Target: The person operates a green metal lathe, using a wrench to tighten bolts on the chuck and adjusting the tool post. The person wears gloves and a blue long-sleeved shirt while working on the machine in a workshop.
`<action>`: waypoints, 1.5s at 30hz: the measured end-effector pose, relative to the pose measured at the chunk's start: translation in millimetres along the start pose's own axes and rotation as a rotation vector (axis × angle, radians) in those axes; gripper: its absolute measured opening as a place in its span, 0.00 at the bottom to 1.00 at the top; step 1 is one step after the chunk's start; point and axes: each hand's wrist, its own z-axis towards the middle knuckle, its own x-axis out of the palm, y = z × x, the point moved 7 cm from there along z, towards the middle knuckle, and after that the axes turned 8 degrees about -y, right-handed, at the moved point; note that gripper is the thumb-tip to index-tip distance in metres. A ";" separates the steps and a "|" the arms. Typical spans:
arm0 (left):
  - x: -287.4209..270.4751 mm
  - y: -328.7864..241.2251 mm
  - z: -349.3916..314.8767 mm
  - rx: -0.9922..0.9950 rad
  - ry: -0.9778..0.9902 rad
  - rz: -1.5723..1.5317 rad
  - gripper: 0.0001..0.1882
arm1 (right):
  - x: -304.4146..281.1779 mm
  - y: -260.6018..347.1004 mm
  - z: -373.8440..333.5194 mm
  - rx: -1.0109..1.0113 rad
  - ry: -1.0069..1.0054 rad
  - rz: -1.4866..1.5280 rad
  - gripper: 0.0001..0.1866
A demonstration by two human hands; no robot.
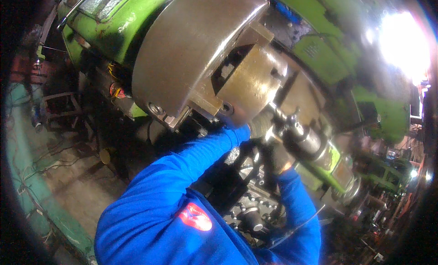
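A big steel lathe chuck [191,50] with stepped jaws [248,80] fills the upper middle. My left hand [261,123], in a grey glove at the end of a blue sleeve, is wrapped around a short shaft just in front of the jaws. My right hand [278,158], in a dark glove, sits just below and to the right. It is under a shiny steel cylinder [305,137] that points at the chuck. Its fingers are in shadow, and what they grip is hidden.
The green lathe body [114,18] runs across the top, with green carriage parts [335,162] to the right. A dark toolpost with bolts [251,210] lies between my arms. A dirty floor with cables [54,155] is at the left, and a bright lamp [404,37] glares at the upper right.
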 end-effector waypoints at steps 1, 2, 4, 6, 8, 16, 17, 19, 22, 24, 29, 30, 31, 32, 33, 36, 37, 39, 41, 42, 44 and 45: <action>7.6 5.6 0.9 0.016 -0.002 0.053 0.17 | -5.1 12.4 -3.8 0.047 0.005 0.090 0.10; 14.7 11.5 1.8 0.030 -0.005 0.108 0.17 | -11.1 14.5 -5.4 0.100 0.004 0.126 0.10; 37.5 28.6 6.4 0.089 0.021 0.211 0.17 | -25.0 18.5 -11.8 0.208 -0.016 0.201 0.11; 31.5 18.8 4.7 0.069 0.008 0.070 0.18 | -34.0 -3.5 -16.2 0.242 -0.071 0.312 0.10; 15.2 2.3 1.0 0.030 0.002 -0.085 0.19 | -43.4 -10.5 -18.2 0.104 -0.121 0.139 0.11; -5.2 -3.6 -4.2 0.150 -0.198 -0.171 0.14 | -6.8 54.7 -11.0 -0.088 0.065 -0.121 0.18; 0.7 -8.4 -3.2 0.164 -0.166 -0.177 0.14 | -1.1 -9.2 -14.4 -0.026 0.002 0.003 0.13; 3.3 -3.5 0.8 0.146 -0.125 -0.153 0.13 | 8.4 -10.4 -6.4 -0.068 0.049 -0.150 0.11; 5.7 0.0 5.5 0.117 -0.086 -0.150 0.12 | 18.9 -22.2 -1.3 0.230 0.013 0.183 0.06; 7.3 -1.3 7.4 0.100 -0.076 -0.177 0.11 | 32.0 -42.8 -0.4 0.492 -0.044 0.686 0.05; -4.4 -5.5 6.8 0.059 -0.203 -0.595 0.08 | 6.2 4.9 -1.3 -0.031 0.002 -0.073 0.16; -5.4 -6.2 5.4 0.129 -0.252 -0.564 0.07 | 1.5 13.3 -4.4 -0.106 -0.014 -0.182 0.18; -2.7 -3.1 4.8 0.140 -0.248 -0.505 0.09 | -7.0 35.5 -8.0 -0.245 -0.124 -0.343 0.17; -0.3 0.5 4.6 0.151 -0.245 -0.446 0.11 | -11.1 31.5 -10.1 -0.289 -0.128 -0.404 0.17; 3.8 2.3 3.8 0.107 -0.178 -0.365 0.15 | -16.7 27.4 -14.7 -0.324 -0.143 -0.468 0.16; 4.1 -3.3 4.4 -0.189 -0.025 -0.543 0.19 | -33.8 -29.2 -19.9 -0.025 -0.174 -0.113 0.15; 4.3 -4.2 5.3 -0.187 -0.057 -0.614 0.16 | -38.9 -48.3 -21.2 0.197 -0.220 0.112 0.15; 1.8 -5.9 5.6 -0.045 -0.196 -0.697 0.07 | -49.0 -71.1 -24.8 0.354 -0.326 0.238 0.15; 1.4 -4.1 3.4 0.055 -0.285 -0.747 0.05 | -60.3 -77.8 -20.6 0.199 -0.350 -0.046 0.15; 4.0 -2.0 3.4 0.017 -0.267 -0.788 0.06 | -65.2 -79.2 -17.8 0.087 -0.353 -0.252 0.15; 1.8 -10.5 1.7 -0.080 -0.205 -0.842 0.06 | -67.6 -79.7 -19.4 0.038 -0.272 -0.619 0.16; -5.8 -15.4 -1.2 -0.147 -0.185 -0.842 0.06 | -65.5 -82.1 -15.0 0.087 -0.172 -0.770 0.16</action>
